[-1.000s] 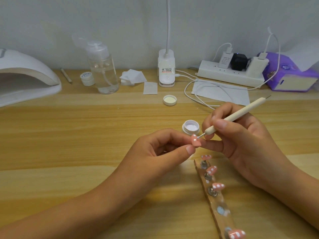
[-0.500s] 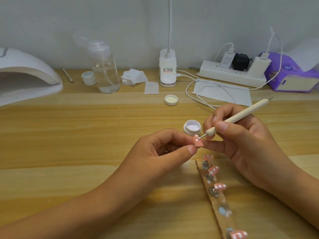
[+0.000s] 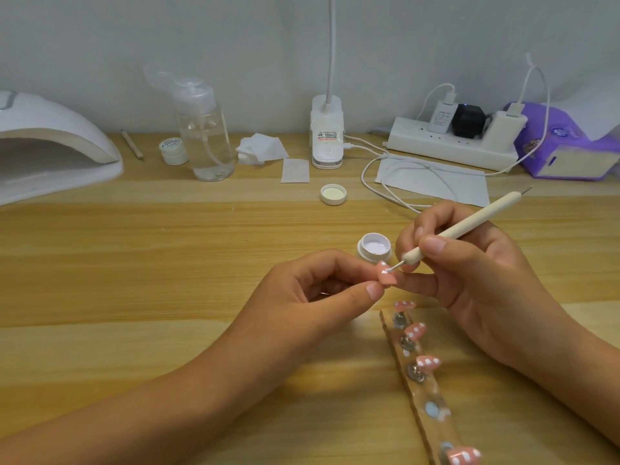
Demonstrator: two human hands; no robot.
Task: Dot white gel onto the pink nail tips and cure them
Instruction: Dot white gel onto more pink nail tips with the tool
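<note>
Pinches one pink nail tip [image 3: 488, 278] btwn thumb & forefinger of left hand [image 3: 322, 297], just above the table [image 3: 167, 263] and in front of the open gel pot [image 3: 374, 248]. Grips dotting tool [image 3: 463, 229] pen-style in right hand [image 3: 469, 270], w/ metal point touching the tip's surface. Braces a finger of that hand under the tip, by the look of it. Shows white dots on it already; exact count too small to tell.

Risks, judged from here:
- Can smear wet gel by dragging the point sideways instead of lifting straight off. Same w/ any tremor, since held in mid-air, not on a mount.
- Can touch uncured dots w/ the left thumb, sitting right at the tip's edge.
- Can drop or flick the tip by loosening the pinch; small, glossy, prob slippery.
- Can blob an oversized dot w/ too much gel on the point, mismatching the four dotted tips on the strip [image 3: 423, 394] near the right wrist.
- Can knock those w/ the right forearm, passing close by; can't tell if cured yet.
- Can tip the gel pot when reaching back for more: just beside the knuckles, lid [image 3: 332, 194] off & well apart.
- Leaves a long carry to the curing lamp [image 3: 50, 142] at far left, w/ wet dots at risk all the way.
</note>
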